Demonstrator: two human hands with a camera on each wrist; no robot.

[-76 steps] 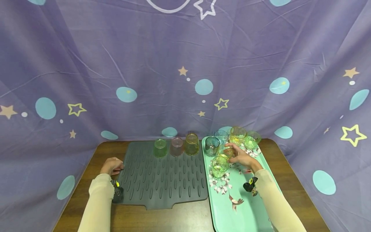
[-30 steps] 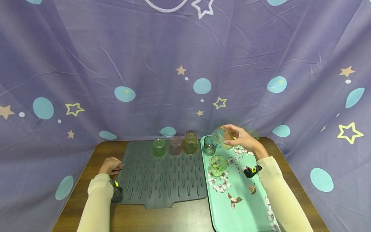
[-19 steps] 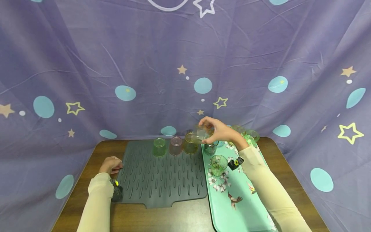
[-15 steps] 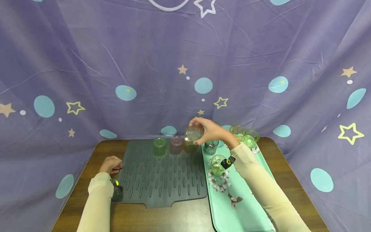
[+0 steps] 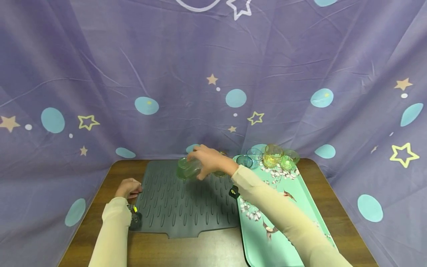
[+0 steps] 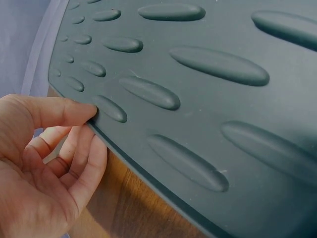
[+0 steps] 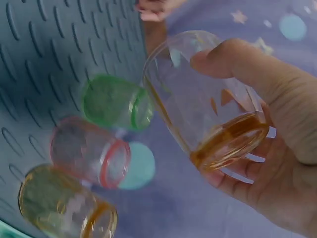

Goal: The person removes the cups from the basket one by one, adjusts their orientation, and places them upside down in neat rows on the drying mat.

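Observation:
My right hand (image 5: pixel 210 161) grips a clear amber-tinted drinking glass (image 7: pixel 198 104), thumb on one side and fingers round the other. The glass is tilted above the dark grey ribbed drying mat (image 5: pixel 186 211). Close by, upside down in a row on the mat, are a green glass (image 7: pixel 111 101), a pink glass (image 7: pixel 84 151) and an amber glass (image 7: pixel 59 198). In the head view the right hand and forearm hide the pink one and part of the amber one. My left hand (image 6: pixel 44 168) pinches the mat's left edge, thumb on top and fingers curled below.
A mint-green flowered tray (image 5: pixel 257 248) lies right of the mat. At its back stand a teal glass (image 5: pixel 244 161), a blue glass (image 5: pixel 255 158), an amber glass (image 5: pixel 272 155) and a green glass (image 5: pixel 289 160). A purple curtain (image 5: pixel 186 122) hangs behind the table.
My right hand has lifted the glass from the tray, turned it over and carried it left above the mat. My left hand has stayed at the mat's edge.

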